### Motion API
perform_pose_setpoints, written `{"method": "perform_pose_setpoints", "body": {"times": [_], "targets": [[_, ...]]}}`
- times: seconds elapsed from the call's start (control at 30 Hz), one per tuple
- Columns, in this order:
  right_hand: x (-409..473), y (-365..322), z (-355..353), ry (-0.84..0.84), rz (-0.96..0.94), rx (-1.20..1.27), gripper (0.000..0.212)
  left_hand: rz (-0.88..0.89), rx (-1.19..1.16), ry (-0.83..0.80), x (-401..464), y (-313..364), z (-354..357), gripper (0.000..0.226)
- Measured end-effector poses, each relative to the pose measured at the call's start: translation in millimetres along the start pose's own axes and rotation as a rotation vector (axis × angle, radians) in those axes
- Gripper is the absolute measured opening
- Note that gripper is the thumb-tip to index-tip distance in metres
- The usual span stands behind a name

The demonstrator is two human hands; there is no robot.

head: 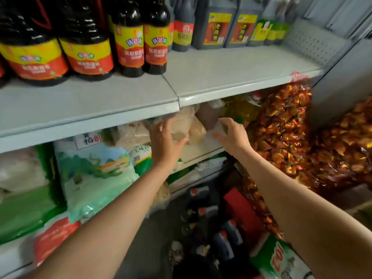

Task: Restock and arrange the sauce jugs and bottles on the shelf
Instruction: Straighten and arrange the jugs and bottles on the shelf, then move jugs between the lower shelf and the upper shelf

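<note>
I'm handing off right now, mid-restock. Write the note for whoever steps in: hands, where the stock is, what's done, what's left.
Left hand: open, reaching under the upper shelf toward clear bags of grain; no grip on anything.
Right hand: open, fingers spread, beside a brownish bottle on the lower shelf; whether it touches is unclear.
Stock: dark sauce bottles fill the upper shelf's left side; grey jugs stand at the back right. More small jugs with red caps wait on the floor.
Done: left side stocked.
Left: the front right of the upper shelf is bare; floor jugs probably go there.
</note>
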State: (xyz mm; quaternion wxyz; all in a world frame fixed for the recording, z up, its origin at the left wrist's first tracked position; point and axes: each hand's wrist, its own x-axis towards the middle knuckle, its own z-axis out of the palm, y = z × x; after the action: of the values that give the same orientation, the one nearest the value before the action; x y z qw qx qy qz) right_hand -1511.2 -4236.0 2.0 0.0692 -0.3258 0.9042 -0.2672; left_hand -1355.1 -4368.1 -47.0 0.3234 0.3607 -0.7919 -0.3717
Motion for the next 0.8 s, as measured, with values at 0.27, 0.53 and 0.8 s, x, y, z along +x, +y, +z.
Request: {"method": "perform_pose_setpoints", "body": {"times": [0.27,0.53,0.8], "targets": [[-98,105,56,-0.17,0.195,-0.037,0.05,-0.257,0.145,-0.371,-106,-78,35,0.066],[-159,221,109,-0.387,0.36,0.047,0.05,-0.502,0.151,-0.43,-194,-105,90,0.055],[-211,355,177,-0.464,0.569,0.108,0.049,-0.768,0.049,-0.562,-303,-155,199,0.054]]}}
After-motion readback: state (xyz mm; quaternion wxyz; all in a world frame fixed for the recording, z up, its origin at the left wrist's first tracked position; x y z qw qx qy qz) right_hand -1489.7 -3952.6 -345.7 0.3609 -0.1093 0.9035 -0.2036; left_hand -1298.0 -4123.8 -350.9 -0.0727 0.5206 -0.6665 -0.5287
